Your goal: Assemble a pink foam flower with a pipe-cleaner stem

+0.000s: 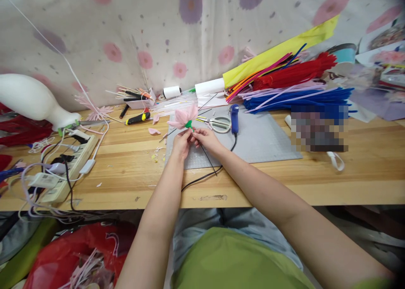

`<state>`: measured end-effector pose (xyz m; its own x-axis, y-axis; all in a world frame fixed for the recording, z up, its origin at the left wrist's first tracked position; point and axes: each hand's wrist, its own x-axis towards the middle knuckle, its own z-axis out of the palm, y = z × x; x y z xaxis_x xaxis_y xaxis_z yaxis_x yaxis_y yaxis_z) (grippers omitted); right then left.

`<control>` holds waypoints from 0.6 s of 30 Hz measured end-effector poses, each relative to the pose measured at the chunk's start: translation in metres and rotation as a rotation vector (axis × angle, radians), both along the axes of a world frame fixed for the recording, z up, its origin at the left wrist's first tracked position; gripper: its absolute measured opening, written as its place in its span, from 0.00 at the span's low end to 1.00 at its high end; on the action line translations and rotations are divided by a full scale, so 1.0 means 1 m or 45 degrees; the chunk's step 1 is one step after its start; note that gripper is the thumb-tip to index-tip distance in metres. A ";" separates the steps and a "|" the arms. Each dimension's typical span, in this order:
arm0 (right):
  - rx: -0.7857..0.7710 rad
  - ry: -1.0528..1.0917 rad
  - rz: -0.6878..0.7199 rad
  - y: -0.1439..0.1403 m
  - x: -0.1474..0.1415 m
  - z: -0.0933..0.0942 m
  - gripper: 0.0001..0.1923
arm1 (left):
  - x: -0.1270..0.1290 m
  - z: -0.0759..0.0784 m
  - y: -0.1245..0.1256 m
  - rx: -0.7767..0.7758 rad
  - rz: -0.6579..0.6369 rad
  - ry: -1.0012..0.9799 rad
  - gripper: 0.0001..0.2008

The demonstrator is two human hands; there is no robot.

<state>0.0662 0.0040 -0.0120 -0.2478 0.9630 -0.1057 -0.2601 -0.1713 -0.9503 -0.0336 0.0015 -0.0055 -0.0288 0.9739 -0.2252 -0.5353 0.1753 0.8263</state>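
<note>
Overhead, floral curtain [202,31] behind a cluttered wooden table [348,175], grey mat [265,141].

No legible text, label, brand or number anywhere on the cluttered wooden table [363,162].

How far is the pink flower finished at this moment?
Done: the pink flower head already has its petals gathered on a thin dark wire stem. In hand: the left hand and right hand pinch green wrapping just under the head. Left: most of the stem below the hands is bare. Loose pink petals lie beside the grey cutting mat.
</note>
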 end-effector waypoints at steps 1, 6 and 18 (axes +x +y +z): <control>-0.007 -0.028 0.006 0.000 -0.001 0.000 0.08 | 0.000 0.000 0.000 0.010 0.015 0.024 0.10; -0.002 -0.088 0.037 -0.001 -0.004 0.001 0.09 | 0.000 -0.002 0.001 0.044 0.063 0.074 0.11; -0.019 0.016 0.039 0.000 0.001 -0.001 0.07 | 0.001 0.000 -0.001 0.038 -0.016 0.067 0.12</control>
